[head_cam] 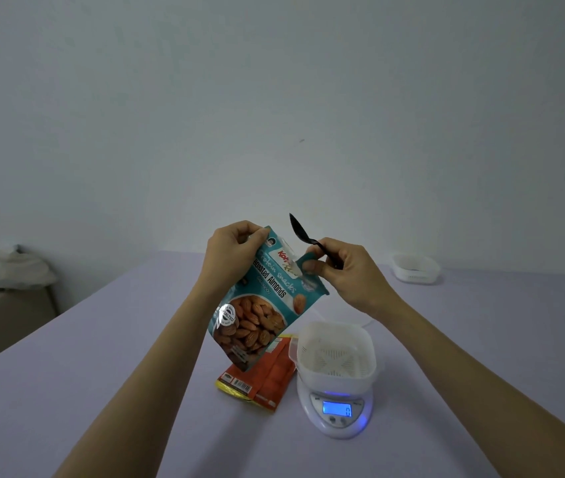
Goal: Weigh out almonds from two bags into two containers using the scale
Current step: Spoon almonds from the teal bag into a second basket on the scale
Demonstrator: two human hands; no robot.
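Closest to the table's near edge, right of its middle, stands the white scale (338, 408). Its blue display is lit and shows 0. On the platform sits a white container (336, 353) with a slotted insert; nothing shows inside it. Just left of the scale, touching or nearly touching its side, an orange bag (264, 377) lies flat on the lilac table (101, 374), barcode side up and with a yellow edge at its near end.

Above the orange bag and clear of the surface hangs the teal bag (260, 305), printed "Roasted Almonds", tilted with its bottom corner down towards the orange bag and its top edge held up between both hands. The left hand (233, 246) has its fingers curled over the bag's upper left corner and pinches it. The right hand (339, 267) pinches the opposite top corner between thumb and forefinger, and its other fingers hold the handle of a black spoon (303, 234), whose bowl points up and away above the bag's top. Whether the bag's mouth is open I cannot tell.

Farther off, near the table's far right corner, a second white container (415, 269) stands alone, well apart from the scale. Beyond the table's left edge lies crumpled pale bedding (5, 270), and a plain wall (274, 98) rises behind everything.
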